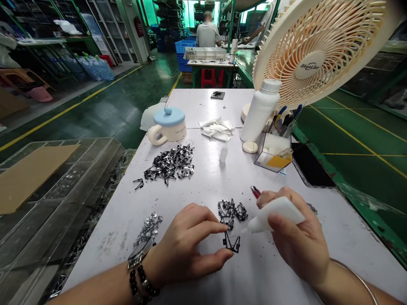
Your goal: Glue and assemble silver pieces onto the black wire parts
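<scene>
Black bead bracelets (146, 283) circle the left wrist, beside a wristwatch (140, 253). Beyond them, the left hand (193, 243) pinches a black angular clip (232, 248) between thumb and forefinger, low over the near part of the white table (190, 195); whether it is lifted clear is hard to tell. The right hand (297, 237) is wrapped around a white squeeze bottle (276, 215), its nozzle pointing towards the clip, just beside it and apparently not touching.

Judging by its thin struts, the clip should be light and fairly stiff, perhaps easy to bend if squeezed hard, and its smooth finish may slip; its opposite ends, where the fingertips sit, seem the best hold. The bottle looks light and yielding, best gripped around its body.

A clear desk organizer (276, 162) holds pens and white material, next to a tall white bottle (262, 112) with its cap on. A lidded mug (177, 133) hides its contents. At left, compartmented plastic trays (71, 180) carry a cardboard sheet (34, 176); small parts show dimly in some compartments.
</scene>
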Available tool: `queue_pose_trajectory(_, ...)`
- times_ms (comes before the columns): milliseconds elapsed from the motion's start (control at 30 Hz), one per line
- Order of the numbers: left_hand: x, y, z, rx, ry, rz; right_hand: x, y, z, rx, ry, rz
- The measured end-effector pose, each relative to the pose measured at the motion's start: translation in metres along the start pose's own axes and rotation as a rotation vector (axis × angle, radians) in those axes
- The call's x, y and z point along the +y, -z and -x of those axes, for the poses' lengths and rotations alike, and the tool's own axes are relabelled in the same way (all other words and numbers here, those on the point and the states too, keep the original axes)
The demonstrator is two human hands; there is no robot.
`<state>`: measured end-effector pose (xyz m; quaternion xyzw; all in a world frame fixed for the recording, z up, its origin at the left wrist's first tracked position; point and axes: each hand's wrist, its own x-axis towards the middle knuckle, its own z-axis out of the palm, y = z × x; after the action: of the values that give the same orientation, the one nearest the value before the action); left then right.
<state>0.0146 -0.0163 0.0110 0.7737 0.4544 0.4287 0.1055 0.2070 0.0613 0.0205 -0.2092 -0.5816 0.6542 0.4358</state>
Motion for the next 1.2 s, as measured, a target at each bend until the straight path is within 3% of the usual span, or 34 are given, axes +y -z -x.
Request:
queue_pose_trajectory(967, -0.0007, -0.0009, -0.0001, -0.028, -0.013, -0.024, 0.0003, 0.0013, 0.0011, -0.005, 0.01, 0.033)
queue_pose_trajectory(1200, -0.0004, -0.0011, -0.0001, 0.011, -0.007, -0.003, -0.0042, 0.0018, -0.0063, 0.148, -0.025, -0.059)
